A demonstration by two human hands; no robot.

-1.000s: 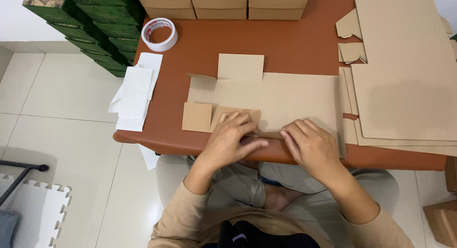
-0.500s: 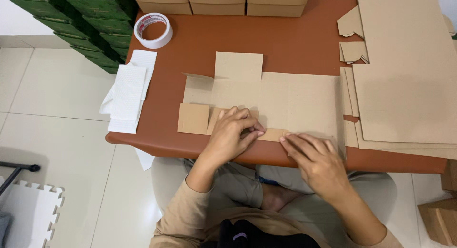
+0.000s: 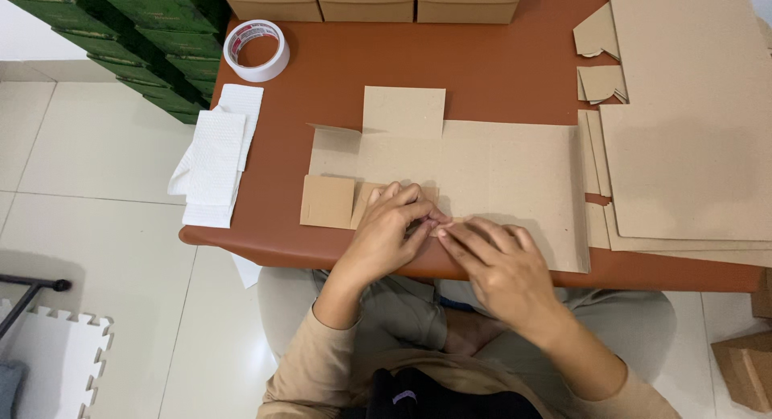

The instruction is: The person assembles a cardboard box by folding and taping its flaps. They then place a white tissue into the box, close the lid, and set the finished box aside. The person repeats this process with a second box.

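Note:
A flat brown cardboard box blank [image 3: 490,174] lies unfolded on the reddish-brown table [image 3: 482,61], with one flap pointing away and small flaps at its left. My left hand [image 3: 388,230] presses down on the blank's near edge, fingers curled over a folded strip. My right hand [image 3: 498,266] lies just to its right, fingertips touching the same near edge and meeting the left hand's fingers. Both hands pinch the cardboard along the table's front edge.
A roll of white tape [image 3: 256,49] sits at the back left, with white paper sheets [image 3: 215,158] overhanging the left edge. Stacked cardboard blanks [image 3: 691,121] fill the right side. Folded brown boxes [image 3: 366,1] line the back; green boxes [image 3: 137,25] stand at left.
My right hand has slid left along the near edge until its fingertips meet the left hand. The left hand stayed on the folded strip. The camera view shifted slightly.

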